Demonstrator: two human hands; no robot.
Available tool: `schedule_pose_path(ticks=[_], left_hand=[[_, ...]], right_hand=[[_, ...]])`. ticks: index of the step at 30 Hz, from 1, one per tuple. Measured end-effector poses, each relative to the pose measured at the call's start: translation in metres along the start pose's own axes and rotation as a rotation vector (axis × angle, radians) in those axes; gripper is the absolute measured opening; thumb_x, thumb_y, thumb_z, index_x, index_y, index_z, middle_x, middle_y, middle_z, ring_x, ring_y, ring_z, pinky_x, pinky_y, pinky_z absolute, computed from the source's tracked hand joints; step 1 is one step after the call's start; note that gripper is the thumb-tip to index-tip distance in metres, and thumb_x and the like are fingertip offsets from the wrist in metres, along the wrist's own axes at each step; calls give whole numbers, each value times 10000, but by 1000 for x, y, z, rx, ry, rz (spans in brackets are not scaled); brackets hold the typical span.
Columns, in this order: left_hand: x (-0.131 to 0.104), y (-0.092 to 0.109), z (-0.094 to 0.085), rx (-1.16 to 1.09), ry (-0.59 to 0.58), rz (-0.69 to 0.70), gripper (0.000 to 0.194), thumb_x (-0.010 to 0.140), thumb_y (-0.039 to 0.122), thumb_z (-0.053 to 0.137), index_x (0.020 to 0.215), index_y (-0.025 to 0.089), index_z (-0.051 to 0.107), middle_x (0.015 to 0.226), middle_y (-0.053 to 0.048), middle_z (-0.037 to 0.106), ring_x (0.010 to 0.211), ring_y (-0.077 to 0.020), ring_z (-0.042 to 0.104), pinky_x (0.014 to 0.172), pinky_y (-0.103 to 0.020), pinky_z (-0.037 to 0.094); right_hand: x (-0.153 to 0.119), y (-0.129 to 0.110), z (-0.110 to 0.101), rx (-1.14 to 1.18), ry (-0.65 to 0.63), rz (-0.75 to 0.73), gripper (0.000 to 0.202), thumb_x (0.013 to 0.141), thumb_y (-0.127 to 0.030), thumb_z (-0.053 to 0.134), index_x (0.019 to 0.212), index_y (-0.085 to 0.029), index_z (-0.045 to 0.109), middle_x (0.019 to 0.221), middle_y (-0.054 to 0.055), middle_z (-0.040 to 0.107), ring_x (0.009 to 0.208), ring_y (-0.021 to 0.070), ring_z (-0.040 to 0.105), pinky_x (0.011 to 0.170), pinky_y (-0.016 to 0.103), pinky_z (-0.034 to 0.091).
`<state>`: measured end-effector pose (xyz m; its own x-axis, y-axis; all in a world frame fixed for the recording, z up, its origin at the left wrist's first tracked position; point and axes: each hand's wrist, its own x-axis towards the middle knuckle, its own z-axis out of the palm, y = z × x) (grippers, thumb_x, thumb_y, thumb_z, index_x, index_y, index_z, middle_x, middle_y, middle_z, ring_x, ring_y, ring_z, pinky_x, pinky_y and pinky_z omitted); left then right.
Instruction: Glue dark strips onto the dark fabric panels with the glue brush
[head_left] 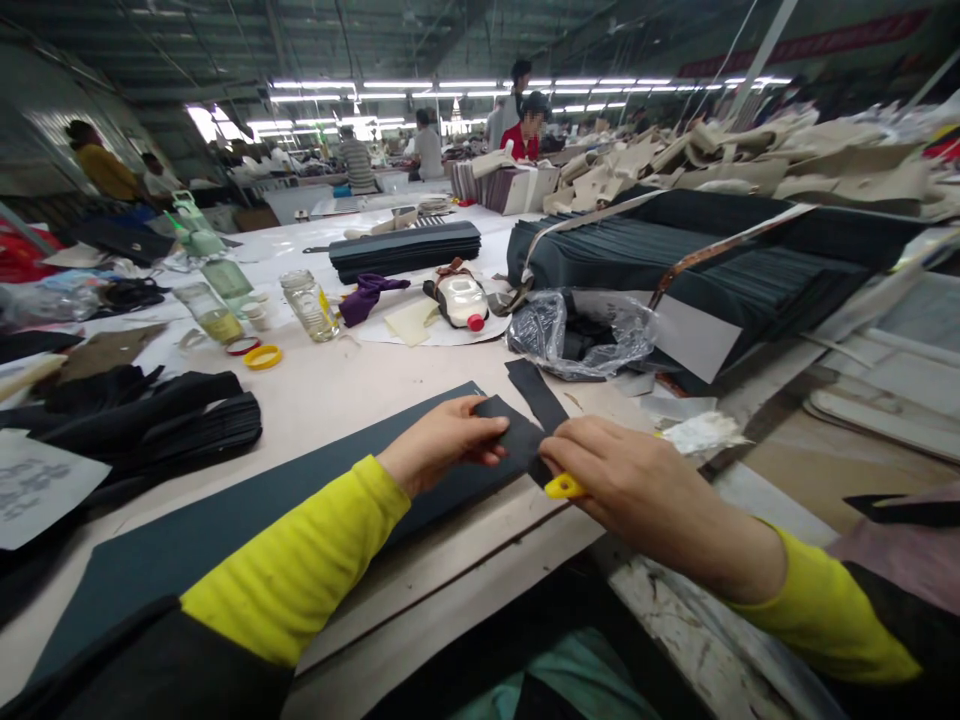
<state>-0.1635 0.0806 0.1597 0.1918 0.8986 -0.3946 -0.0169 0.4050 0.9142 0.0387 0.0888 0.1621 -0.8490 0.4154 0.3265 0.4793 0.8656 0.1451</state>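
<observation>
My left hand pinches a small dark sheet piece between thumb and fingers. Closed around a yellow-handled brush is my right hand. Whitish bristles show past its far side, and its fingertips meet the right end of the small piece. Beneath the left hand and forearm a long dark panel lies flat along the table edge. Just behind the right fingers rests a narrow dark strip. What the right fingertips pinch besides the brush is partly hidden.
Behind are a plastic bag of dark pieces, a white bottle with a red cap, a glass jar and a yellow lid. Large strapped dark stacks stand at right; dark bundles lie left. Several people work farther back.
</observation>
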Motion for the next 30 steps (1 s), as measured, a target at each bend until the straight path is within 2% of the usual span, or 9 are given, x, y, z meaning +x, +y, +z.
schedule_pose_path(ticks=[2, 5, 8, 11, 15, 18, 20, 30], left_hand=[[2, -2, -3, -60, 41, -20, 246, 724, 142, 615, 942, 139, 500, 631, 27, 548, 482, -29, 510, 515, -134, 453], [0, -5, -9, -94, 72, -70, 283, 748, 108, 580, 1011, 134, 477, 610, 26, 546, 462, -31, 509, 487, -120, 450], [-2, -7, -11, -61, 73, -93, 362, 750, 102, 569, 1087, 134, 441, 630, 30, 537, 479, -33, 513, 498, -125, 453], [3, -10, -15, 125, 113, -15, 439, 724, 120, 589, 1132, 137, 427, 662, 37, 510, 492, -39, 486, 492, -146, 434], [24, -10, -29, 523, 222, 173, 387, 703, 134, 560, 1085, 128, 498, 749, 1, 521, 584, -85, 489, 530, -199, 415], [40, -9, -38, 783, 299, 245, 393, 686, 148, 556, 1077, 129, 526, 825, -31, 553, 729, -142, 526, 676, -261, 432], [47, -8, -40, 892, 333, 261, 402, 683, 164, 557, 1084, 141, 529, 847, -34, 566, 768, -158, 531, 719, -275, 423], [62, -19, -47, 988, 394, 265, 461, 704, 215, 548, 1157, 153, 482, 847, -37, 583, 743, -159, 544, 698, -265, 426]], right_hand=[[-1, -2, 5, 24, 8, -70, 265, 796, -144, 486, 1060, -153, 511, 922, 65, 521, 786, 183, 476, 640, 287, 382], [-4, 2, 14, 38, 40, -118, 419, 822, -172, 475, 1230, -164, 381, 995, 71, 500, 822, 180, 462, 652, 281, 397], [-4, 5, 21, 46, 93, -163, 294, 858, -106, 361, 1123, -168, 470, 917, 60, 501, 773, 164, 446, 611, 268, 378], [1, 5, 26, 64, 96, -202, 268, 862, -74, 304, 945, -146, 549, 858, 63, 501, 734, 162, 433, 591, 273, 363], [13, 5, 35, 35, 32, -171, 229, 821, -45, 381, 920, -131, 568, 825, 59, 497, 722, 167, 433, 578, 279, 350], [19, 8, 44, 21, -11, -133, 201, 793, -38, 442, 908, -140, 572, 823, 50, 492, 724, 167, 430, 578, 281, 338], [22, 10, 49, 13, -28, -112, 175, 784, -41, 472, 880, -147, 573, 830, 48, 490, 733, 166, 428, 583, 281, 332], [25, 15, 64, -13, -58, -68, 159, 783, -57, 507, 894, -148, 574, 828, 47, 491, 741, 166, 436, 572, 278, 311]])
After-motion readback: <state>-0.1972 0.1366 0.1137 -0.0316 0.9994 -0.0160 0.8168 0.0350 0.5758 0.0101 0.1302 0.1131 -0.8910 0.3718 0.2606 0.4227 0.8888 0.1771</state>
